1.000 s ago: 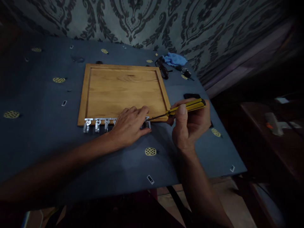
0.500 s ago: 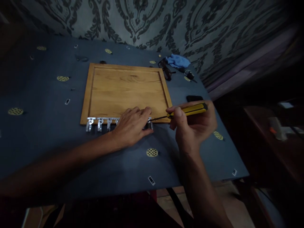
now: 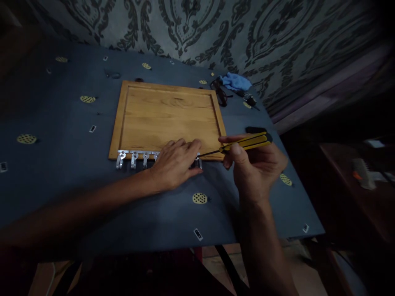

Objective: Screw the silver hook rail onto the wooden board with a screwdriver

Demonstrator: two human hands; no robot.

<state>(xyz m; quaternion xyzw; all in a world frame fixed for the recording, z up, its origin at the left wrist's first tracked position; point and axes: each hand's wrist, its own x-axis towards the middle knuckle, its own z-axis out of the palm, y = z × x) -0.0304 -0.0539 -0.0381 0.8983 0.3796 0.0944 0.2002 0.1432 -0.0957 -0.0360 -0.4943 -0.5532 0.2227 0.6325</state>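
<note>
A framed wooden board (image 3: 169,115) lies flat on the table, and a metal hook rail (image 3: 133,153) with several hooks runs along its near edge. My left hand (image 3: 175,164) rests over the right part of the rail, covering some hooks, its fingers laid forward on the board and its thumb near the end hook. My right hand (image 3: 257,172) grips a yellow-and-black screwdriver (image 3: 249,142) by its handle. The screwdriver's shaft points left, with its tip at the right end of the rail, beside my left hand. Whether a screw sits under the tip is too small to tell.
Behind the board's right corner are eyeglasses (image 3: 221,95), a blue cloth (image 3: 236,81) and keys (image 3: 249,98). A dark phone-like object (image 3: 256,130) lies behind my right hand. A small screw (image 3: 99,113) lies left of the board. The patterned wall (image 3: 197,28) borders the table's far side.
The whole view has shifted slightly, so the board and table appear a little further right. My right hand has turned slightly on the screwdriver handle; my left hand stays on the rail.
</note>
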